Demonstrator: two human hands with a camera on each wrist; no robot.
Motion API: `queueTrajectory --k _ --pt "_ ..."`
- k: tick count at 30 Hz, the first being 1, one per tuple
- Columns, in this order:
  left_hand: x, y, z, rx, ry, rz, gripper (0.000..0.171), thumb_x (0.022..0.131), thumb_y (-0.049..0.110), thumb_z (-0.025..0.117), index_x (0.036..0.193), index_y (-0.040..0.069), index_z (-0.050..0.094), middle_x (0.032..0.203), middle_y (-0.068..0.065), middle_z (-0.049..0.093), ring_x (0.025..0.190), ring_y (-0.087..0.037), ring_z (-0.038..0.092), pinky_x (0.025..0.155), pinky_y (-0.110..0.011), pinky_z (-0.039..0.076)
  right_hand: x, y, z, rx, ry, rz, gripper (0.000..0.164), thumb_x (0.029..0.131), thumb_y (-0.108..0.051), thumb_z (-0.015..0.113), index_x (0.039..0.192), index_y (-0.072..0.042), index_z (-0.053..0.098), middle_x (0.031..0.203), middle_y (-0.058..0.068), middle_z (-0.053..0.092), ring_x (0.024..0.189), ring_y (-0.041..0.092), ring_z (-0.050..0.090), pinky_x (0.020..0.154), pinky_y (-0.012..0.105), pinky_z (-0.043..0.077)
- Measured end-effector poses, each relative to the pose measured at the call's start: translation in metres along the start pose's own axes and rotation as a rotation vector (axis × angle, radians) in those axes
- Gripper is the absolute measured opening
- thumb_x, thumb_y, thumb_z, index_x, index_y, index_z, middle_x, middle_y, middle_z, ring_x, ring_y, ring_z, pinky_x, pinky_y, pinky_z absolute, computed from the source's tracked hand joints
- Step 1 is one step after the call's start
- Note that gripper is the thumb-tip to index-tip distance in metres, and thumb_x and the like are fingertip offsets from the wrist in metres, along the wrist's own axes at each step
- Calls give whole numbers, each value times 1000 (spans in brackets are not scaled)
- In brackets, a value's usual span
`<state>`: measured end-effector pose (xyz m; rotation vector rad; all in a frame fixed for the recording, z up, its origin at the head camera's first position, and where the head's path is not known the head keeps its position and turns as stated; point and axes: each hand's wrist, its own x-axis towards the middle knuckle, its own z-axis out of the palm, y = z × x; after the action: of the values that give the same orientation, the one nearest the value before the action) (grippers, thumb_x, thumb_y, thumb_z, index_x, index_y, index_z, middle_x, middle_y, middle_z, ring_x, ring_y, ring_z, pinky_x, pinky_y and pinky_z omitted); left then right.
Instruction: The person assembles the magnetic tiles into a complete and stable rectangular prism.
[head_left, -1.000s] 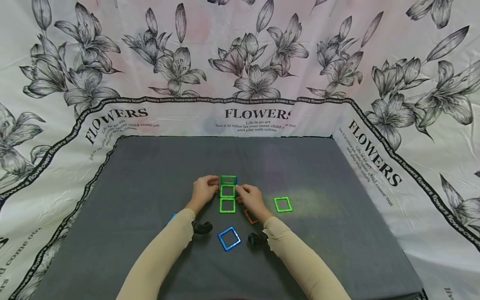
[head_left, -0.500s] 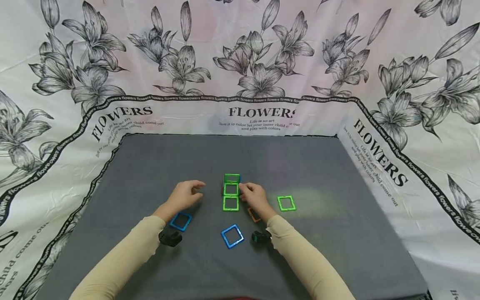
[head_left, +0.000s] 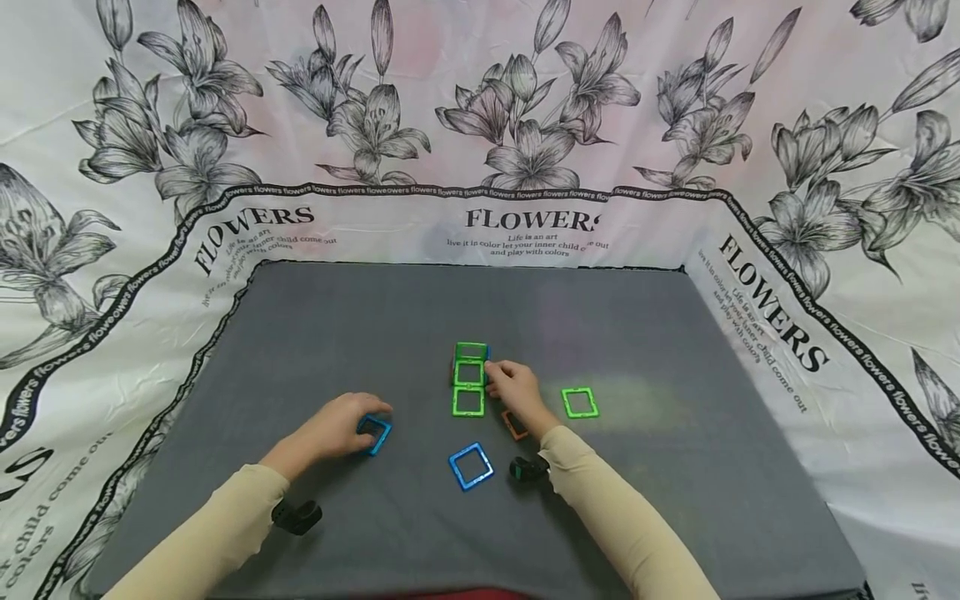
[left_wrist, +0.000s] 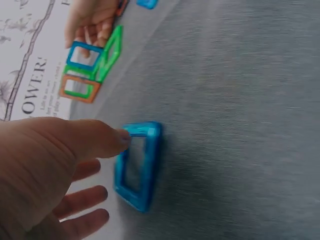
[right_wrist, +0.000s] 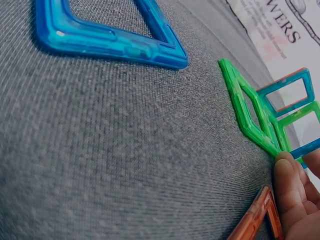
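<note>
My left hand (head_left: 330,427) pinches a square blue magnetic tile (left_wrist: 151,167) between thumb and fingers. That tile is tilted, low over the table on the left. Near the middle, green magnetic tiles (head_left: 468,414) lie joined in a row, with another green tile (head_left: 471,345) standing at the far end. An orange tile (left_wrist: 64,90) stands at the left side of this build, and a blue tile (left_wrist: 86,66) stands at its right side. My right hand (head_left: 517,392) holds that standing blue tile with its fingertips, which partly cover it in the right wrist view.
Loose on the grey table (head_left: 360,317) lie a blue tile (head_left: 472,486) in front of the build, an orange tile (head_left: 512,425) partly under my right hand and a green tile (head_left: 581,415) further right. A flower-printed cloth (head_left: 375,225) borders the table's back and sides.
My left hand has left the build, moved left and toward me, and taken hold of the loose blue tile, now tilted. My right hand has stayed at the build's right side.
</note>
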<state>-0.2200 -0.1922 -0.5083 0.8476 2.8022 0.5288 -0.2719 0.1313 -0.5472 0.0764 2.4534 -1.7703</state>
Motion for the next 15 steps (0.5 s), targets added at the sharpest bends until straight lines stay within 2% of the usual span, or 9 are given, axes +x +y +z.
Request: queueTrajectory --k 4,9,15 --pt "-5 3 4 6 -28 54 48 83 0 76 130 5 68 141 -22 62 129 -43 58 103 -57 51 0 -3 -2 -11 12 7 39 104 -40 58 115 -7 75 109 15 74 89 19 72 82 35 61" --pt "-7 6 6 13 -69 60 52 81 -5 75 131 6 67 144 -23 58 132 -44 55 105 -58 49 -2 -4 -2 -19 16 12 40 103 -40 58 116 -6 75 109 15 74 90 19 72 82 36 61" --pt "-4 -1 8 38 -46 71 50 80 -6 74 128 7 70 139 -19 63 129 -40 59 105 -56 50 -3 -4 -1 -8 12 13 39 104 -38 58 115 -5 75 111 17 74 92 22 73 83 36 61"
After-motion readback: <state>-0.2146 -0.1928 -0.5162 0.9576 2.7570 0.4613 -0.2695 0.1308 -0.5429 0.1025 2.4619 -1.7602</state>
